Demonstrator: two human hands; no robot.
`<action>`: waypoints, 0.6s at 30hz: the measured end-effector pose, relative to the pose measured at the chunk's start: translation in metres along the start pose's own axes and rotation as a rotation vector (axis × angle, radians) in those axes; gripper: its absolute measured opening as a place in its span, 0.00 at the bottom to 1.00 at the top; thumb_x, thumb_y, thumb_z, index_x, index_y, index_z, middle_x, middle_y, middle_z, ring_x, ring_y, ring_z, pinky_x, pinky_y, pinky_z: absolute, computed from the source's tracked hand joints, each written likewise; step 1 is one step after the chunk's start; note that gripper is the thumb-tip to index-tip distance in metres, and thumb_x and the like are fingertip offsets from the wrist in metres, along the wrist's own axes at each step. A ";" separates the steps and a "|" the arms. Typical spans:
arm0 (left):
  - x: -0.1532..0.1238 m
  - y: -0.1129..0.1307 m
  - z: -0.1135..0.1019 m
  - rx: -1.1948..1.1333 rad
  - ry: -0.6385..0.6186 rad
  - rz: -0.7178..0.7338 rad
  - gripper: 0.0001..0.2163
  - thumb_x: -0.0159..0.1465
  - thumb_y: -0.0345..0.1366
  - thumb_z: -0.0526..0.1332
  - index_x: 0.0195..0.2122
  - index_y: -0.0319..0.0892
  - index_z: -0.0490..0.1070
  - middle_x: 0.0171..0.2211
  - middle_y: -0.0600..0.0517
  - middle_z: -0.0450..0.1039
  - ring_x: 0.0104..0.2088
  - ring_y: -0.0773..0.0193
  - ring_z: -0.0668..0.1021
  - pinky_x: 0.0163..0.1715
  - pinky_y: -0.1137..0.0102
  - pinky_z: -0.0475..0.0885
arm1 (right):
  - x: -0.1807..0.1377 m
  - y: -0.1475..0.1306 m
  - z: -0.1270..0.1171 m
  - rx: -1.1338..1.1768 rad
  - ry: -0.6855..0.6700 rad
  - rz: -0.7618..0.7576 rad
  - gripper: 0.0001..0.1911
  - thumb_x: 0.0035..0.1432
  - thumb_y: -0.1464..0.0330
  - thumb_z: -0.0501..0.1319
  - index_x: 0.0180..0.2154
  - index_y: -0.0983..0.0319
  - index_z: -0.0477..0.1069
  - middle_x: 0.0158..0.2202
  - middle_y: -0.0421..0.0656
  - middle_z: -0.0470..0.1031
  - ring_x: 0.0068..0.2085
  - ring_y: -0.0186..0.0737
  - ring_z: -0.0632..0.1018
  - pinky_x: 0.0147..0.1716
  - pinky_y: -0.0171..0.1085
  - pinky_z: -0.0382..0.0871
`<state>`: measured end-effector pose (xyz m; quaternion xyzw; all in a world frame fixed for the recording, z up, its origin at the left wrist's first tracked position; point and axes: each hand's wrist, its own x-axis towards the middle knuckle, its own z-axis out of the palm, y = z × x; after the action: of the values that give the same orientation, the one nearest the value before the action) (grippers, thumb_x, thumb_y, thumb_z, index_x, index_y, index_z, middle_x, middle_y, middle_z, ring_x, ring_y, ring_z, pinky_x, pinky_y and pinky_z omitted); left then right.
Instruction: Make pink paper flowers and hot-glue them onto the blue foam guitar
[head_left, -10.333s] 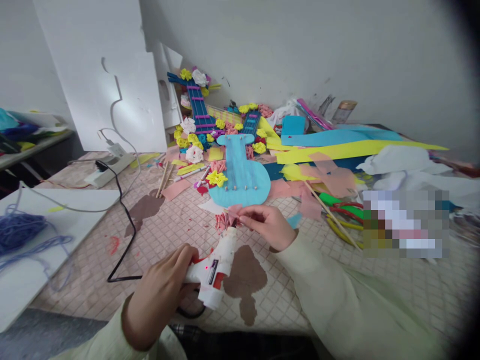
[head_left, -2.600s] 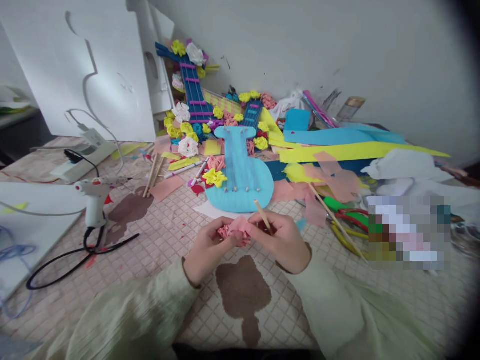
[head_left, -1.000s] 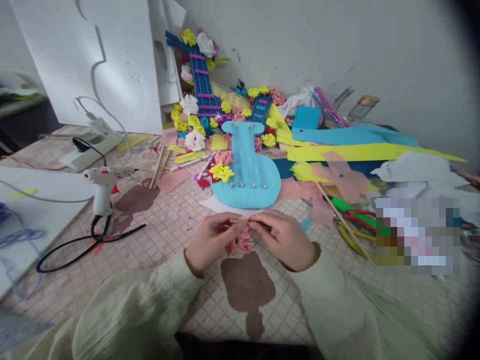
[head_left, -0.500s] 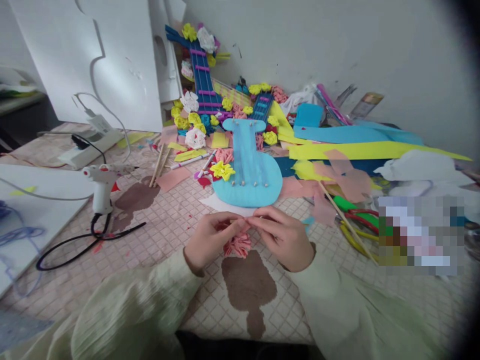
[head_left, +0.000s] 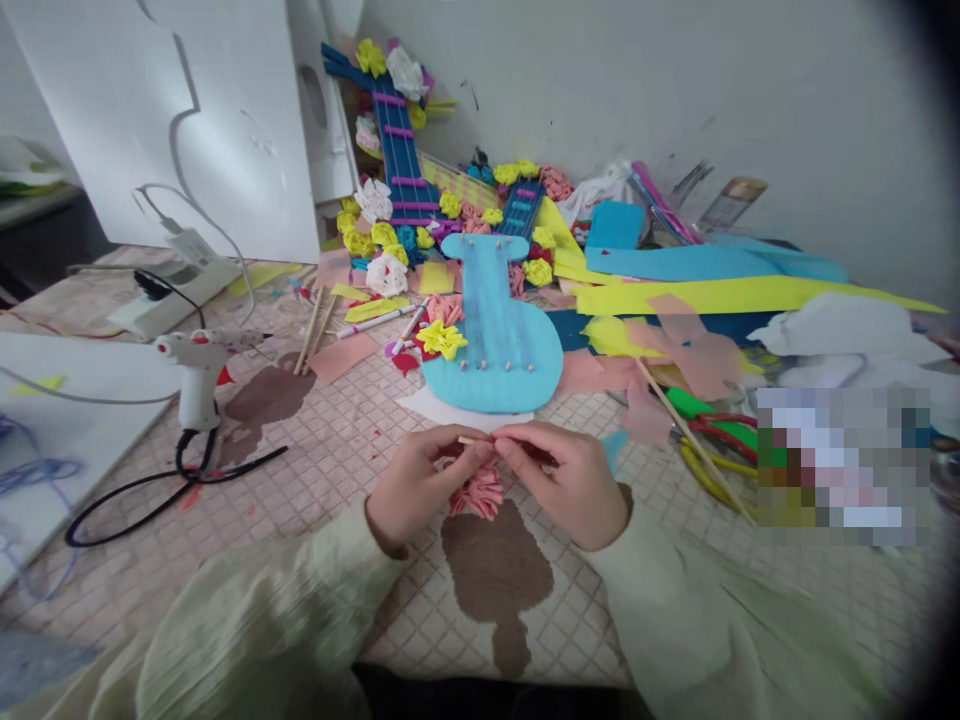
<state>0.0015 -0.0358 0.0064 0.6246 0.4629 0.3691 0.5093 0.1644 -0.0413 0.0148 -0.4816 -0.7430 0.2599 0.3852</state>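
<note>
My left hand (head_left: 420,485) is closed in a pinch on a pink crepe-paper flower (head_left: 478,494), whose gathered petals hang below the fingers. A short pale stick (head_left: 471,440) shows at its thumb tip. My right hand (head_left: 568,482) meets the left at the fingertips, thumb and forefinger pressed together; what lies between them is too small to make out. Just beyond the hands lies a light-blue guitar-shaped cutout (head_left: 502,385) with strings and small pegs. A yellow paper flower (head_left: 442,340) and pink ones sit at its left edge.
A white glue gun (head_left: 199,385) stands on the left with its black cable looped, near a power strip (head_left: 172,290). Decorated dark-blue paper guitars (head_left: 401,150) lean at the back. Crepe strips (head_left: 735,297), scissors (head_left: 712,470) and a wooden stick (head_left: 694,440) lie to the right.
My right hand's fingers have drawn in from a looser spread to a tighter pinch against the left fingertips. The short stick shows more clearly. The view has shifted slightly.
</note>
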 end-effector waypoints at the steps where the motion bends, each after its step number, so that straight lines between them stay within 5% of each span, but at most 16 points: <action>1: 0.000 0.000 0.000 0.014 -0.001 0.016 0.10 0.57 0.38 0.58 0.33 0.38 0.74 0.28 0.49 0.75 0.28 0.65 0.74 0.30 0.73 0.69 | 0.000 0.000 0.000 0.018 -0.007 0.031 0.07 0.55 0.68 0.55 0.33 0.61 0.72 0.30 0.42 0.76 0.29 0.34 0.75 0.27 0.33 0.69; 6: -0.003 0.000 0.001 0.043 0.002 0.041 0.10 0.57 0.37 0.58 0.36 0.39 0.73 0.32 0.49 0.76 0.32 0.65 0.75 0.35 0.71 0.69 | 0.001 0.001 0.000 0.030 -0.011 0.065 0.07 0.53 0.67 0.57 0.33 0.61 0.72 0.31 0.42 0.76 0.29 0.35 0.75 0.28 0.34 0.69; 11: -0.002 0.001 0.001 -0.168 -0.057 -0.075 0.13 0.56 0.39 0.59 0.39 0.37 0.70 0.32 0.47 0.75 0.31 0.64 0.76 0.32 0.71 0.70 | 0.000 0.001 0.001 -0.023 0.020 0.012 0.07 0.54 0.68 0.56 0.34 0.62 0.72 0.31 0.42 0.75 0.29 0.34 0.74 0.28 0.33 0.68; 18: -0.001 0.004 0.001 -0.080 -0.070 -0.034 0.09 0.56 0.38 0.59 0.31 0.36 0.72 0.28 0.49 0.74 0.29 0.65 0.74 0.31 0.72 0.68 | 0.000 0.004 0.001 -0.121 0.065 -0.122 0.08 0.56 0.70 0.53 0.32 0.61 0.71 0.29 0.41 0.74 0.28 0.33 0.73 0.28 0.32 0.66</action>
<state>0.0029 -0.0368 0.0100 0.6085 0.4400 0.3565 0.5560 0.1651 -0.0396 0.0114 -0.4660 -0.7725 0.1747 0.3945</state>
